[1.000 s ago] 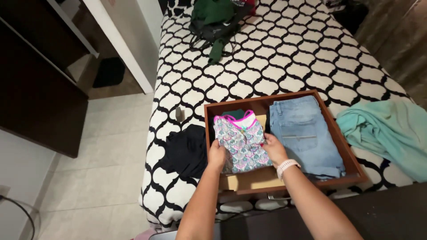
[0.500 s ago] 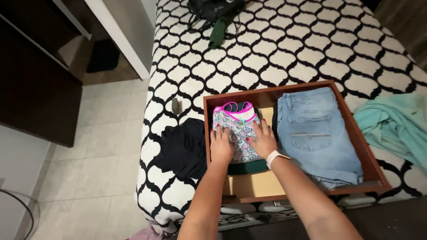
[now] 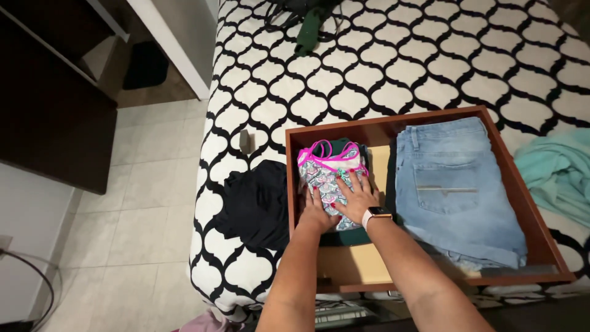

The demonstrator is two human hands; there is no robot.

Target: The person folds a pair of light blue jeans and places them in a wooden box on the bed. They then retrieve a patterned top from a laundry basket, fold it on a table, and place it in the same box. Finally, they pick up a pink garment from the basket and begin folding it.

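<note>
The patterned garment [image 3: 329,175], pink-trimmed and folded, now lies flat in the left part of the wooden drawer [image 3: 528,203], on top of a dark green folded piece [image 3: 344,237]; a second ago it was held raised at the drawer's front, so it has come down and back toward the drawer's rear wall; both hands have shifted from gripping it to pressing on it. The left hand [image 3: 314,212] rests at the garment's near left corner, fingers loosely curved over the edge; the right hand [image 3: 356,197], with a watch at the wrist, lies spread wide and flat on the cloth, holding nothing. My reading is that the piece is set in place and being smoothed. Folded light-blue denim [image 3: 458,184] fills the drawer's right part, apart from the hands; a black garment [image 3: 255,203] lies on the patterned bed [image 3: 399,67] just left of the drawer; a mint-green cloth [image 3: 556,175] lies to the drawer's right.
</note>
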